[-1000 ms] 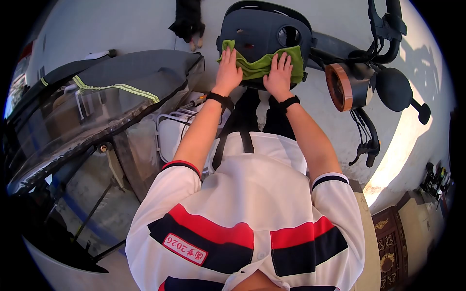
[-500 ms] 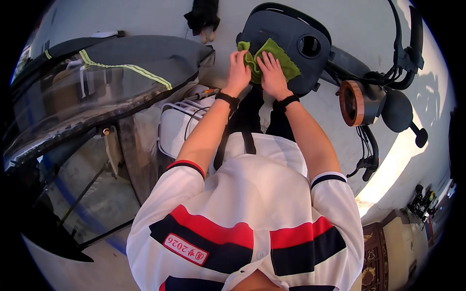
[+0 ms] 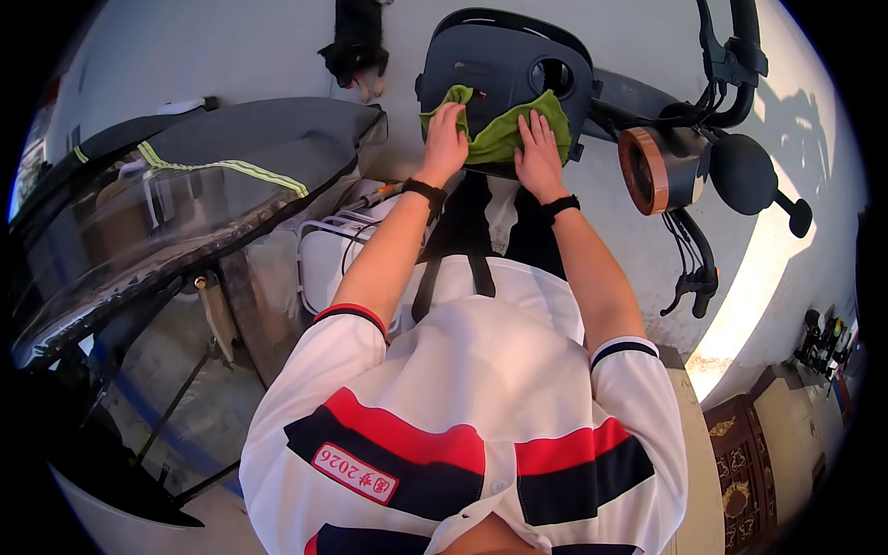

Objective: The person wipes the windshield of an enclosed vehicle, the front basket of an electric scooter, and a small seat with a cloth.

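A green cloth (image 3: pixel 498 137) is spread across the lower part of a dark grey plastic box (image 3: pixel 490 51) in front of me. The box has a rounded rim at its far end and a round opening (image 3: pixel 551 78) on its right side. My left hand (image 3: pixel 446 146) is closed on the left part of the cloth, its fingers bent together. Flat on the right part of the cloth lies my right hand (image 3: pixel 540 159), fingers stretched out and pressing it against the box. Some of the cloth is hidden under both hands.
A bike's handlebar (image 3: pixel 747 65) and round lamp (image 3: pixel 659 171) stand to the right. On the left is a grey cover with a clear plastic window (image 3: pixel 139 231). A black dog (image 3: pixel 356 46) is on the floor beyond. A white crate-like item (image 3: pixel 324 259) sits beside my left forearm.
The view has shifted, so the surroundings sit further left. My right hand has moved towards the box's near right side, and the cloth is now spread wider between my hands.
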Available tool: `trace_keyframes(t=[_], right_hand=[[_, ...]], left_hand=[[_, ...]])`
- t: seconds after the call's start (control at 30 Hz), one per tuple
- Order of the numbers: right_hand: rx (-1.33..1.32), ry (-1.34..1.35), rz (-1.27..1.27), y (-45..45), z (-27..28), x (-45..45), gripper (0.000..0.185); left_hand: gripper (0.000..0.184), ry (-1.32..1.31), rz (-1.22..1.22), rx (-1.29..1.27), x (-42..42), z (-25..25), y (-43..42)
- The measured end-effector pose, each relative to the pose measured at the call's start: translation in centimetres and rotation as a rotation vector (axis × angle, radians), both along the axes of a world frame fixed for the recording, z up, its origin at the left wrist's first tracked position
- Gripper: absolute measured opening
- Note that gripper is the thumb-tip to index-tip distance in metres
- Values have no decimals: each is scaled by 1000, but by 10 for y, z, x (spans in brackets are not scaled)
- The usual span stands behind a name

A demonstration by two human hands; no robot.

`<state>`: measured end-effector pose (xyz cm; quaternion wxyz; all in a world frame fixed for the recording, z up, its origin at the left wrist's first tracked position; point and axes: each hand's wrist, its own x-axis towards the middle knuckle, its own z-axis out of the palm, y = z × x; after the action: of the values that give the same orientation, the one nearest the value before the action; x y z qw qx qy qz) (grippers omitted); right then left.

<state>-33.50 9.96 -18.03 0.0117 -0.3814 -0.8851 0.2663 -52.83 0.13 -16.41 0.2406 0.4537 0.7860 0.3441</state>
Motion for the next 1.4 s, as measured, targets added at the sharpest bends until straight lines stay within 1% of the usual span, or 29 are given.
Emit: trace_keyframes(t=[0.13,0.23,0.33,0.4,0.43,0.5,0.53,0.63,0.67,0.77,0.8,0.9,0.93,1.03,1.1,1.27,1.37,1.4], right_hand=[[-2,17,-74,1,-1,28,70],[0,36,-97,-3,1,37,72],[20,16,-106,-8,2,33,73],[25,-21,-127,-13,3,25,74],[17,-30,-90,-14,4,21,74],[-2,-49,-14,-17,4,15,74],[14,-2,56,-19,0,12,71],[-68,64,271,-29,-3,2,67],[-79,86,290,-33,-4,-3,65],[-117,115,340,-38,-2,-11,65],[-112,120,325,-38,-3,-10,65],[-97,149,265,-35,-3,-3,67],[-87,134,211,-33,-1,0,68],[-42,90,50,-27,2,13,69],[7,61,-52,-22,0,24,70],[5,115,-127,-9,2,41,69],[-30,104,-145,-8,5,39,70],[-32,89,-147,-8,4,39,72]], left_hand=[[52,-223,-102,10,15,-8,17],[50,18,-180,-6,23,-9,22],[48,-180,-208,-90,21,-13,19],[48,-145,-230,-85,20,-16,9],[47,-126,-241,-80,19,-18,6],[47,-82,-179,-118,19,-18,-3],[46,-58,-146,-138,17,-16,-8],[44,23,-93,-177,6,-14,-20],[38,88,-68,-149,2,-14,-23],[34,104,-34,-267,-13,-9,-31],[29,151,-27,-252,-17,-7,-32],[26,114,32,-351,-21,-2,-31],[22,130,43,-330,-22,-4,-31],[21,115,89,-309,-21,-11,-24],[21,151,103,-237,-21,-16,-18],[17,108,176,-99,-22,-16,14],[16,73,137,-13,-19,-12,37],[16,43,103,-46,-18,-13,43]])
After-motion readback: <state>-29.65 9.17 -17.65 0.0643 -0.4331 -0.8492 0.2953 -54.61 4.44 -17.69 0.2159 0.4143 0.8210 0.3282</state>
